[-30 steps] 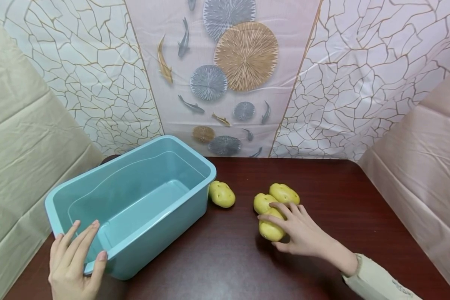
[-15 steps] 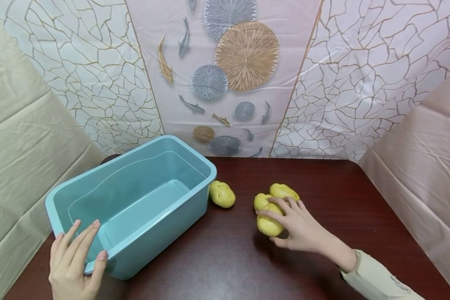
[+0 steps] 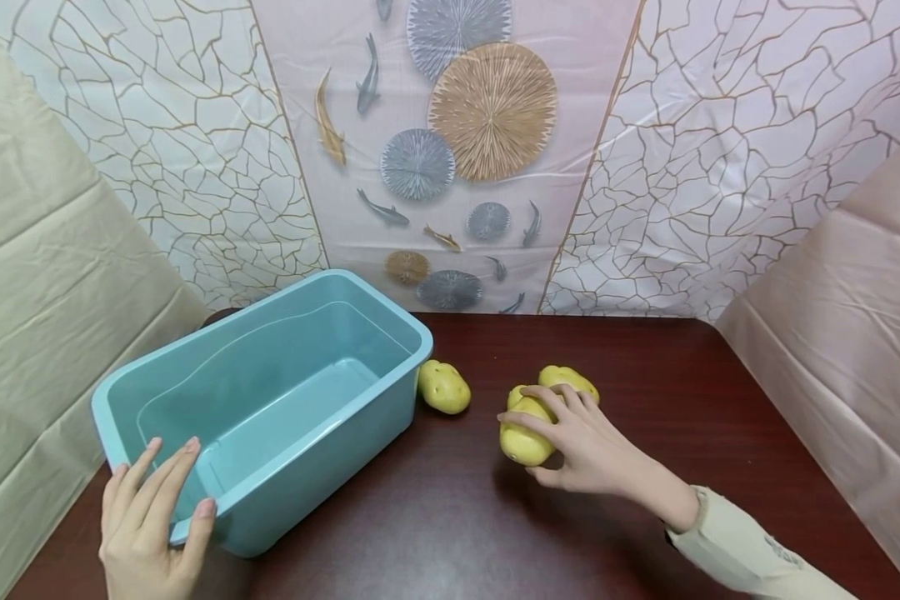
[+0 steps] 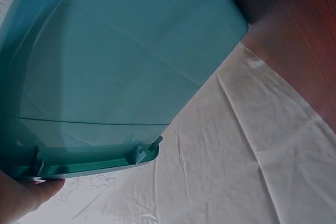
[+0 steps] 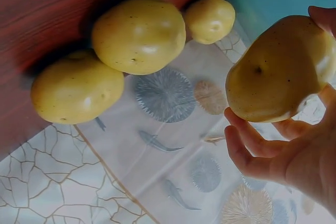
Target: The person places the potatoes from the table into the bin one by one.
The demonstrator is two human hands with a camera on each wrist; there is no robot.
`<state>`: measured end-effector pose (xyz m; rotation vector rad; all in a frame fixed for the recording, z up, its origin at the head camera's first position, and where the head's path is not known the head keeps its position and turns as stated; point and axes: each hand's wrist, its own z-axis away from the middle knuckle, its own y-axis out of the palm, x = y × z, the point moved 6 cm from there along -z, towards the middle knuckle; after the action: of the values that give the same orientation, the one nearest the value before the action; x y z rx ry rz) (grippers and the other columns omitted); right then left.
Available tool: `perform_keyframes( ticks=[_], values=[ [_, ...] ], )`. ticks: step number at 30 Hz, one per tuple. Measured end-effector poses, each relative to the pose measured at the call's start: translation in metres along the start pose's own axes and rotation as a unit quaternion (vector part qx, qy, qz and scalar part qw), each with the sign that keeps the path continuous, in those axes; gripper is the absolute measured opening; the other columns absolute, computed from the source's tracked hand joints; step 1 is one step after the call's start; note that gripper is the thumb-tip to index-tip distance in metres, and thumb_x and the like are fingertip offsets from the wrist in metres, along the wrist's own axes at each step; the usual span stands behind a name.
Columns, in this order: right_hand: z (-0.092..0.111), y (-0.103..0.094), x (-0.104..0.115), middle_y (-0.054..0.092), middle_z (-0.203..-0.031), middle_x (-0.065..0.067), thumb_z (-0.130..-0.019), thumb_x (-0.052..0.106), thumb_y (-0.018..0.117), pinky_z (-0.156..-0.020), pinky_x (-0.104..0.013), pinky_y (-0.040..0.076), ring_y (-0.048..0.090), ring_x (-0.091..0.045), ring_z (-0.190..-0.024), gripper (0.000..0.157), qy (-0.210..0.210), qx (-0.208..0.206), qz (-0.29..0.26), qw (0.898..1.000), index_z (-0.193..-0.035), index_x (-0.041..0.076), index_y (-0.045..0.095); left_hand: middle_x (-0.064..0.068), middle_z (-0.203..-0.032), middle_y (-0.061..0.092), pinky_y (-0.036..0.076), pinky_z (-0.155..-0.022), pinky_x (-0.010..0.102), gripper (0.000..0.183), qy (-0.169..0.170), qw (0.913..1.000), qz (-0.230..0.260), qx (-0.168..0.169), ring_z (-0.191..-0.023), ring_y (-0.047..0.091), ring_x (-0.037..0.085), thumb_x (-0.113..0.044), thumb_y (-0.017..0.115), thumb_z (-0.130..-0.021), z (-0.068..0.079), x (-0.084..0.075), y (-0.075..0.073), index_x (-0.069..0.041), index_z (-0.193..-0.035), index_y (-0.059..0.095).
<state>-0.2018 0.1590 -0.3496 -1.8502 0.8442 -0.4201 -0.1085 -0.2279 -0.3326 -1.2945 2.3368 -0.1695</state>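
Observation:
My right hand (image 3: 587, 446) grips a yellow potato (image 3: 525, 437) between thumb and fingers. In the right wrist view, that potato (image 5: 281, 72) is held apart from the others. Behind it, another potato (image 3: 515, 395) is mostly covered in the head view, and one more potato (image 3: 568, 383) lies beside it. A further potato (image 3: 444, 388) sits against the blue-green plastic tub (image 3: 337, 429). At the tub's near left corner, my left hand (image 3: 146, 533) holds the rim, fingers reaching over the inside. In the left wrist view, a fingertip (image 4: 50, 188) touches the rim's edge.
A dark reddish-brown table (image 3: 420, 533) carries everything. Patterned cloth (image 3: 487, 250) hangs along its back edge, and plain beige cloth (image 3: 840, 333) drapes the sides. The tub's inside floor shows nothing lying on it.
My right hand has lifted the nearest potato and moved it slightly left and up, now covering more of the potato behind. My left hand and the tub have stayed put.

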Motion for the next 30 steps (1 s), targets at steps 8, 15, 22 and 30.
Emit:
perform_keyframes(
  ticks=[8, 15, 22, 30],
  values=[
    [-0.007, 0.001, 0.004, 0.047, -0.121, -0.005, -0.056, 0.042, 0.073, -0.082, -0.048, 0.034, 0.043, -0.028, -0.098, 0.067, -0.007, 0.009, -0.005, 1.0, -0.119, 0.037, 0.051, -0.011, -0.121, 0.057, 0.022, -0.104, 0.048, 0.049, 0.001, 1.0, 0.002, -0.001, -0.124, 0.043, 0.016, -0.042, 0.049, -0.086, 0.0, 0.0, 0.0, 0.0, -0.109, 0.063],
    [-0.012, 0.001, 0.006, 0.046, -0.121, -0.006, -0.058, 0.043, 0.072, -0.081, -0.048, 0.036, 0.043, -0.028, -0.099, 0.067, -0.015, 0.015, -0.005, 1.0, -0.12, 0.036, 0.05, -0.011, -0.121, 0.057, 0.021, -0.105, 0.048, 0.049, -0.001, 1.0, 0.001, 0.0, -0.124, 0.043, 0.016, -0.041, 0.049, -0.086, -0.001, -0.001, -0.001, 0.0, -0.109, 0.063],
    [-0.016, -0.002, 0.007, 0.045, -0.122, -0.007, -0.058, 0.042, 0.073, -0.078, -0.047, 0.037, 0.041, -0.027, -0.099, 0.069, -0.019, 0.02, -0.01, 1.0, -0.122, 0.037, 0.048, -0.01, -0.121, 0.057, 0.021, -0.105, 0.048, 0.049, -0.004, 1.0, -0.001, 0.003, -0.124, 0.043, 0.016, -0.041, 0.05, -0.086, -0.001, -0.001, 0.0, 0.0, -0.109, 0.063],
    [-0.021, -0.004, 0.01, 0.045, -0.123, -0.006, -0.059, 0.043, 0.073, -0.074, -0.043, 0.035, 0.042, -0.023, -0.099, 0.069, -0.018, 0.026, -0.015, 0.999, -0.123, 0.037, 0.047, -0.011, -0.121, 0.057, 0.022, -0.105, 0.045, 0.049, -0.001, 1.0, -0.001, -0.001, -0.124, 0.044, 0.014, -0.041, 0.049, -0.086, -0.002, -0.003, 0.0, 0.0, -0.108, 0.063]
  ],
)
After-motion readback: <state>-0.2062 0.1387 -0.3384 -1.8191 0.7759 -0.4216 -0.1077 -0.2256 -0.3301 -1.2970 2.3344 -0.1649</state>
